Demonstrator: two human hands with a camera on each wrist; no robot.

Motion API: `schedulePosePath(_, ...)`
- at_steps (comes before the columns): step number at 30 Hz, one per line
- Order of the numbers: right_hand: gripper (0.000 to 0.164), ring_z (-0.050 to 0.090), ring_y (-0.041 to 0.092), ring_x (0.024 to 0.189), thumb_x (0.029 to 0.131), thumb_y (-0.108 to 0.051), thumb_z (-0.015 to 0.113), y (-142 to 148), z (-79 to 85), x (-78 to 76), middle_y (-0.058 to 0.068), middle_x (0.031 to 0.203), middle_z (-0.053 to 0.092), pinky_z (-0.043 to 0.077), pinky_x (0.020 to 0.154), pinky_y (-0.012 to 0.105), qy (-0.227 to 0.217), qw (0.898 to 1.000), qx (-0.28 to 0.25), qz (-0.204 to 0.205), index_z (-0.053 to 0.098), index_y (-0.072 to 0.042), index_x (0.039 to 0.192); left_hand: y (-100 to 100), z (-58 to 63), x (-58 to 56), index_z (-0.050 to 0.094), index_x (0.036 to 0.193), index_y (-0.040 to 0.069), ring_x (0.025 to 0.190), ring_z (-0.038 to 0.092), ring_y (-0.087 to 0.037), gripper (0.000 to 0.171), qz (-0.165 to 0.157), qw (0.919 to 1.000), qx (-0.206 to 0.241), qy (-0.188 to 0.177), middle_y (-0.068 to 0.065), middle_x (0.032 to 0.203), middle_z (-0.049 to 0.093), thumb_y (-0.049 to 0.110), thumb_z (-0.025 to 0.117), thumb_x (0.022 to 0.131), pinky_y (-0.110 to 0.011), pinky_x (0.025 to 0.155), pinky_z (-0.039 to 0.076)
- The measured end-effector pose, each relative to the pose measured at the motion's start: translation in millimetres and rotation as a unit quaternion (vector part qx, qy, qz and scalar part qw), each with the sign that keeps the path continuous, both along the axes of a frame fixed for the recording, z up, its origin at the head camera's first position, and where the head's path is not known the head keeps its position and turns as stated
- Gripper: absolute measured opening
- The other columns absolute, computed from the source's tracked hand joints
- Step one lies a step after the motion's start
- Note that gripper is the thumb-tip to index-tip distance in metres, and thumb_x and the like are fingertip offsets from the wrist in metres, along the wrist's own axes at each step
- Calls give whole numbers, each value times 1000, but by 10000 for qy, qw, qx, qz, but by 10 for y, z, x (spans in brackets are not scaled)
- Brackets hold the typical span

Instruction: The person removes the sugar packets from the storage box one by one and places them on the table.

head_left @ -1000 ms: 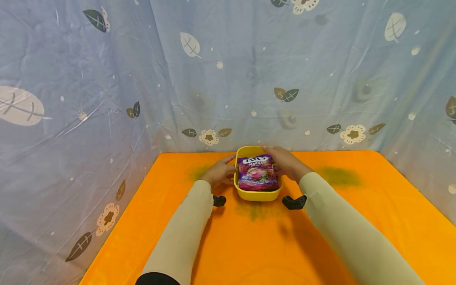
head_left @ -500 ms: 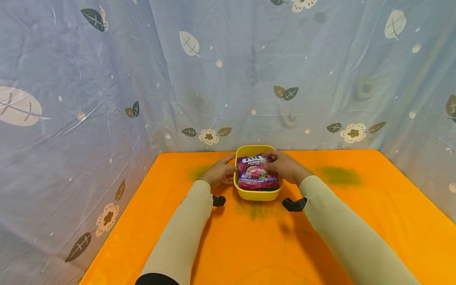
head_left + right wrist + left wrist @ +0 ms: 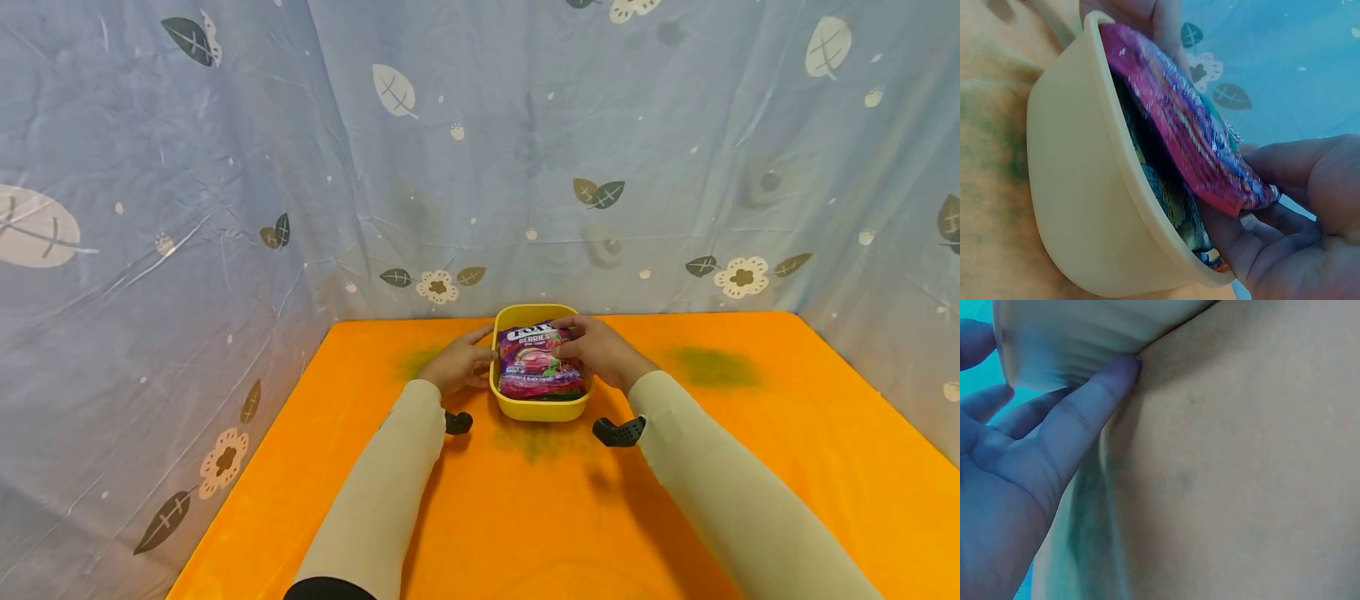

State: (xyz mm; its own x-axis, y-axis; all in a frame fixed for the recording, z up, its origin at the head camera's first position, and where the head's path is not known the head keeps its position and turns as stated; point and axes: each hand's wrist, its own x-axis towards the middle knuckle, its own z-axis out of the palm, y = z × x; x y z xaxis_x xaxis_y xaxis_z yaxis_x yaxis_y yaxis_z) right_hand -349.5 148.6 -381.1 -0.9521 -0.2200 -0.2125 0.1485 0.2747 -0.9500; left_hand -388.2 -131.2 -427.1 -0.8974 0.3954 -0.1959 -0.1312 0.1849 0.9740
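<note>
A purple-and-pink Fox's Berries candy bag [image 3: 528, 367] lies at the top of a yellow plastic tub [image 3: 540, 411] near the table's back edge. My right hand [image 3: 603, 350] pinches the bag's right edge, thumb above and fingers below, as the right wrist view shows. That edge is raised over the rim, and darker packets [image 3: 1175, 206] show beneath the bag. Against the tub's left side rests my left hand [image 3: 459, 364]. In the left wrist view its thumb lies straight along the tub's outer wall [image 3: 1085, 337], low down near the cloth.
An orange cloth [image 3: 540, 500] with greenish stains covers the table. Pale blue curtains [image 3: 480, 183] with leaf and flower prints stand close behind the tub and along both sides. A black curved piece [image 3: 619, 432] juts out at the right wrist, another [image 3: 457, 423] at the left.
My right hand has moved from the tub's right rim onto the candy bag and now grips its right edge. The left hand and the tub keep their places.
</note>
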Motion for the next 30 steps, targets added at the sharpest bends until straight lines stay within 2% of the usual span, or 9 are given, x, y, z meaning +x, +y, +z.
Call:
schedulePosePath(7,63,55,42,134,106,-3,71,-12,13,33,20,163,43,52,109,51,138,9998,-112,-126,47,-12,165,-13,-41,-47,35,173,32,142,56,-35,80,56,9997,70,-227,-15,162,51,18,67,102,-54,95,59)
schedulePosePath(16,65,54,45,134,106,1,68,59,88,-20,21,165,40,55,104,52,233,9988,-327,-290,46,-12,166,-11,-27,-33,29,175,30,144,54,-33,81,-23,9990,250,-364,-15,162,51,20,67,104,-56,99,57)
schedulePosePath(30,68,55,44,132,108,0,66,329,142,-12,17,168,38,59,96,41,726,9924,-620,-782,42,-15,170,-8,-57,-39,25,176,30,146,51,-32,78,-57,9976,475,-505,-15,161,52,18,62,109,-59,104,53)
